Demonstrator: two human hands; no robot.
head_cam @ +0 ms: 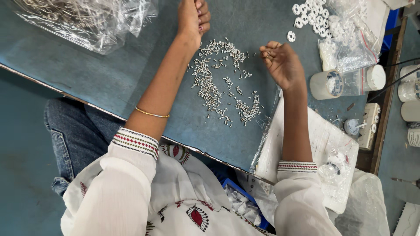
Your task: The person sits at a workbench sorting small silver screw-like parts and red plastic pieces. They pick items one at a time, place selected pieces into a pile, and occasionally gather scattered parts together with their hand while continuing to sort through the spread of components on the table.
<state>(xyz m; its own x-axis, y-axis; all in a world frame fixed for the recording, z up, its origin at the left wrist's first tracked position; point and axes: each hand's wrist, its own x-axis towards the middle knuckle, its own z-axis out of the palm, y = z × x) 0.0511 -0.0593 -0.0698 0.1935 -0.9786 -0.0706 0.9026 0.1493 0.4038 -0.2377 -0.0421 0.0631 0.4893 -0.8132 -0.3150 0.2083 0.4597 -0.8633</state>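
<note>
Several small silver screws (216,85) lie scattered in a loose patch on the blue-grey table (109,74). My right hand (283,64) hovers at the patch's right edge, its fingertips pinched on a small screw. My left hand (193,18) is curled into a fist just beyond the patch's far end, and whether it holds anything is hidden. A thin gold bangle (152,114) sits on my left forearm. A group of white ring-shaped parts (311,16) lies further right, beyond my right hand.
A clear plastic bag of metal parts (83,22) sits at the far left. To the right are another clear bag (350,48), white round containers (326,85), a white socket strip (369,124) and a white board (326,144). A blue bin (245,201) rests near my lap.
</note>
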